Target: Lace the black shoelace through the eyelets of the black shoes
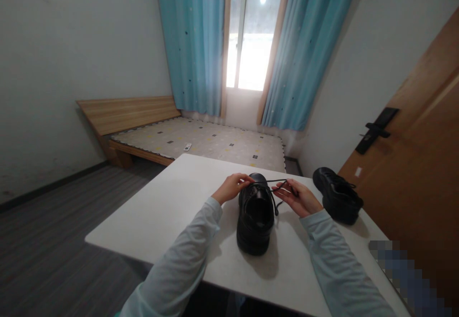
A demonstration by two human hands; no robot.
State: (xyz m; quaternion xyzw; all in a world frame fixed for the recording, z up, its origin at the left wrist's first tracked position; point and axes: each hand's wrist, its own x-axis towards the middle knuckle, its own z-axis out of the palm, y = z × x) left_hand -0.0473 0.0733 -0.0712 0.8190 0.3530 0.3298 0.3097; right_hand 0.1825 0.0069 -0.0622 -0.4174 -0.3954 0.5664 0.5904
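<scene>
On white table: L hand + R hand pinch lace of black shoe (second shoe nearby).

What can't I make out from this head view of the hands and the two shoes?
- Toe of the near shoe: hidden behind the left hand and the shoe's own upper.
- Left fingertips: curled out of sight, grip unclear.
- Lace by the right hand: too thin to tell how it is threaded.
- Second shoe: laces too dark to read.
- Table lower right corner: covered by a pixelated patch.
- Small object on the bed: too small to identify.
</scene>
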